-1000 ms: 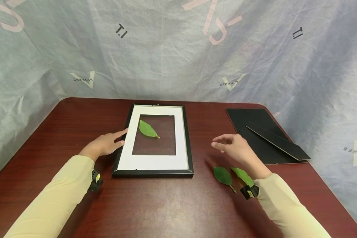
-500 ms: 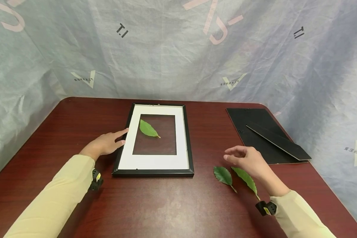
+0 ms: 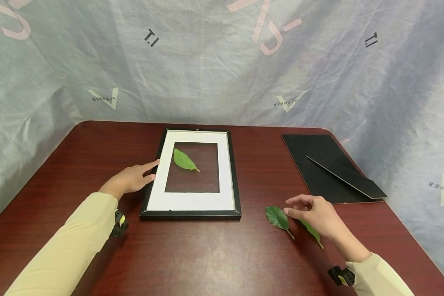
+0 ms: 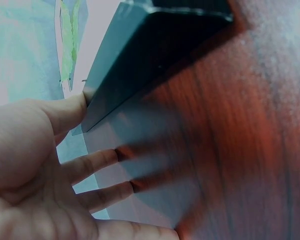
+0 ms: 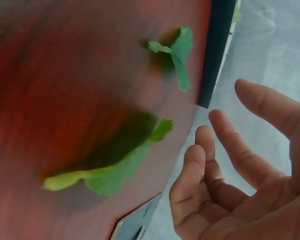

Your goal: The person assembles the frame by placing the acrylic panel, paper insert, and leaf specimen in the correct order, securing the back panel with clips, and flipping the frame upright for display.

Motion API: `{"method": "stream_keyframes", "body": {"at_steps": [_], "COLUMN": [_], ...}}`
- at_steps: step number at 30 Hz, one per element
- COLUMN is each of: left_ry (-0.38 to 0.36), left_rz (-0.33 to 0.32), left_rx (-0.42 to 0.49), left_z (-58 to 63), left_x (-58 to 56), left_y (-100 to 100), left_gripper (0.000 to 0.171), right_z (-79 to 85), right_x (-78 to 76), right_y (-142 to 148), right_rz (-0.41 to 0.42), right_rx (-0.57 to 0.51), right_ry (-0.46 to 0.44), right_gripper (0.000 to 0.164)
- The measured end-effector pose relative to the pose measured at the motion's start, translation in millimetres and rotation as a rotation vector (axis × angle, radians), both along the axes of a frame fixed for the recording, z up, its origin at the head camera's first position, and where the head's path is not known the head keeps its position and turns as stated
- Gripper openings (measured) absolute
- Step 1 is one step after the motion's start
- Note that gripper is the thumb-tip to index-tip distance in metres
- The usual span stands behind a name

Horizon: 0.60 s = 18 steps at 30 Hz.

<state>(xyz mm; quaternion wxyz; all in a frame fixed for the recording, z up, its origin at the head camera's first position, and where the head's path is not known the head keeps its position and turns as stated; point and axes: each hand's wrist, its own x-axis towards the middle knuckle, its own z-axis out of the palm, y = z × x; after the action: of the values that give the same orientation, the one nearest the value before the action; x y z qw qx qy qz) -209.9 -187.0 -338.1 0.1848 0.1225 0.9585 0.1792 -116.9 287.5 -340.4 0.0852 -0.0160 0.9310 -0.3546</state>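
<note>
My left hand [image 3: 130, 179] rests at the left edge of a black picture frame [image 3: 190, 215], its fingers spread and the thumb against the frame's side in the left wrist view. A white mat [image 3: 226, 172] lies inside the frame, and a green leaf [image 3: 184, 160] lies in the mat's opening at upper left. My right hand [image 3: 320, 216] hovers over a light green leaf [image 5: 120, 172], partly hiding it in the head view. Its thumb and fingers are loosely bent, with a gap between them and nothing held. A darker leaf [image 3: 277, 218] lies just left of the right fingertips.
At the back right lies a black backing board [image 3: 303, 150] with a stand flap [image 3: 348, 176] angled across it. The brown table [image 3: 207, 255] is bordered by a grey printed cloth [image 3: 207, 61] behind and at both sides.
My right hand has moved right and toward the table's front, down to the two loose leaves. My left hand and the picture frame have stayed in place.
</note>
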Motion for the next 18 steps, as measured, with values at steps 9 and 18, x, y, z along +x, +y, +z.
{"method": "stream_keyframes", "body": {"at_steps": [9, 18], "left_ry": [-0.002, 0.000], "left_rz": [0.005, 0.006], "left_rx": [0.000, 0.001], "left_z": [-0.1, -0.3], "left_x": [-0.9, -0.3], "left_y": [0, 0], "left_gripper": [0.061, 0.061], "right_z": [-4.4, -9.4], "right_x": [14.4, 24.6], "right_y": [3, 4], "right_rz": [-0.002, -0.007], "right_rx": [0.083, 0.141], "right_ry": [0.013, 0.019], "right_gripper": [0.028, 0.021]}}
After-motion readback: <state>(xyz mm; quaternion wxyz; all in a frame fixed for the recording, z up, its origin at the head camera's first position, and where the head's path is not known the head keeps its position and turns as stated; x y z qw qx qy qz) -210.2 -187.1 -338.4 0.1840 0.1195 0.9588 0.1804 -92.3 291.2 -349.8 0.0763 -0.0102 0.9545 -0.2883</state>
